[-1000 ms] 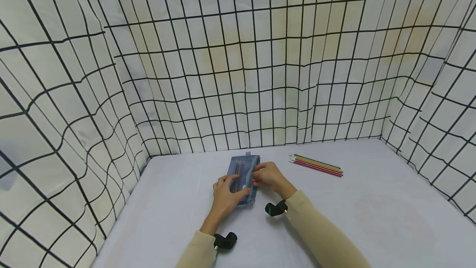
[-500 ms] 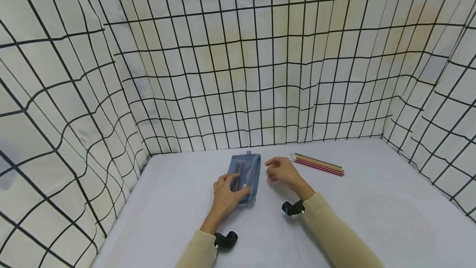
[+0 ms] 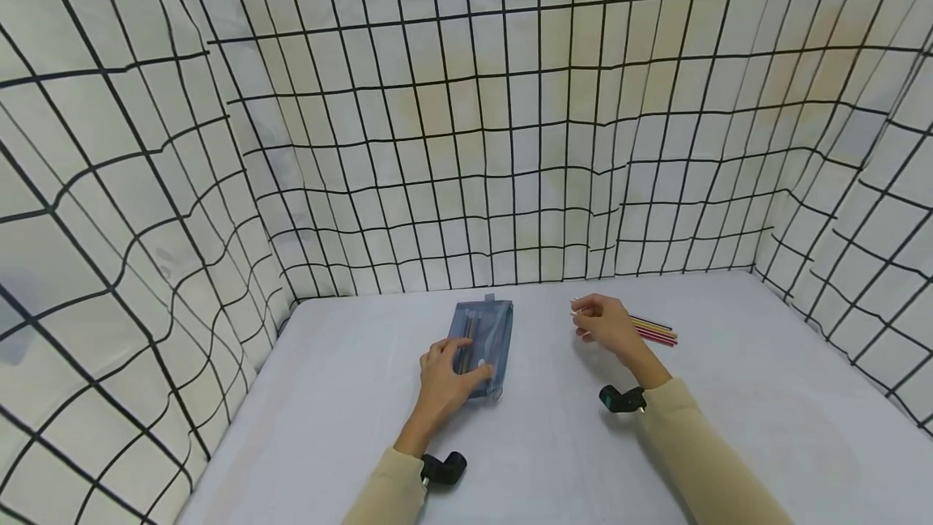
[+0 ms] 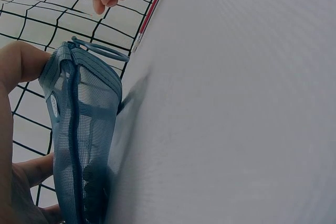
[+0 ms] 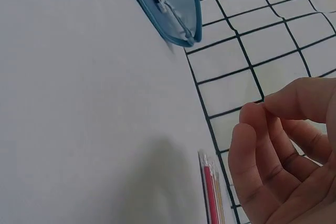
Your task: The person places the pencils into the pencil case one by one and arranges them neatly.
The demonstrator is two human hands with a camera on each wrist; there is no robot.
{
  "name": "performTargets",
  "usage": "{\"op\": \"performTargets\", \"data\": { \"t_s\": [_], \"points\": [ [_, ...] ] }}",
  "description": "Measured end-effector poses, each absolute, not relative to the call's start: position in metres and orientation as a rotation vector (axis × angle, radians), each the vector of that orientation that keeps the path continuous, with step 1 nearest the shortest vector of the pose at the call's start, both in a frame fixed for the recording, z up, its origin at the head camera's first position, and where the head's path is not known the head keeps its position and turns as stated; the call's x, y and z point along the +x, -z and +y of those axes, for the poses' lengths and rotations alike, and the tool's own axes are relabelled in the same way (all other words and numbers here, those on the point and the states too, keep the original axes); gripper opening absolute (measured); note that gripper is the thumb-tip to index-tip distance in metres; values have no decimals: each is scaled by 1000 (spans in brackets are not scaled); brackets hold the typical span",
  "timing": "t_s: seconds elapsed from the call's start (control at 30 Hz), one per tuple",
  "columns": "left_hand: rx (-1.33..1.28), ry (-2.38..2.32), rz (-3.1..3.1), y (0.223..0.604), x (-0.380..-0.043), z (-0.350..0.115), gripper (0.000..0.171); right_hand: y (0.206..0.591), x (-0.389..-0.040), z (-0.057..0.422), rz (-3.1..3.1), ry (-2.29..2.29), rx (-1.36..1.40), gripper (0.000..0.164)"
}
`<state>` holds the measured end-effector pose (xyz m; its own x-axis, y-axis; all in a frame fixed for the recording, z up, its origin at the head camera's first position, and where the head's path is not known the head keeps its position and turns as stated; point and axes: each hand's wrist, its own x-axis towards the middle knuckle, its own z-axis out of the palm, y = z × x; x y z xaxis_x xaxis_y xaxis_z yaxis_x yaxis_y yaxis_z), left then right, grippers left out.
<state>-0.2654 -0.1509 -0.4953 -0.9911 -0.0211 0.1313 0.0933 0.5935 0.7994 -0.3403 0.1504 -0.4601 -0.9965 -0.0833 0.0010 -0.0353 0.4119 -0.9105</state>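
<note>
My left hand grips the near part of a translucent blue zippered pencil case, fingers at its left side and thumb on its near right. Through the cover I see a couple of slim pencils. The left wrist view shows the case's zipped mesh side and a loop at its end. My right hand, fingers loosely bent and holding nothing, hovers above the left end of a row of pencils. These are dark, yellow and red; the hand hides part of them. In the right wrist view their pale ends show below the fingers.
A white tabletop lies under everything. White cloth walls with a black grid stand behind and at both sides. A small black wrist camera is worn on the left wrist, another on the right.
My right hand has left the pencil case's right edge and moved right to above the pencils. The left hand has kept its grip on the case.
</note>
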Motion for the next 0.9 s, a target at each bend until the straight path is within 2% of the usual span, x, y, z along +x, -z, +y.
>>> {"op": "performTargets", "data": {
  "t_s": [0.57, 0.9],
  "points": [
    [-58, 1366, -2695, 495, -266, -151, 70, 463, -346, 200, 3075, 1201, -230, 26],
    [-56, 1360, -2690, 495, -266, -151, 69, 471, -351, 218, 3065, 1070, -338, 32]
  ]
}}
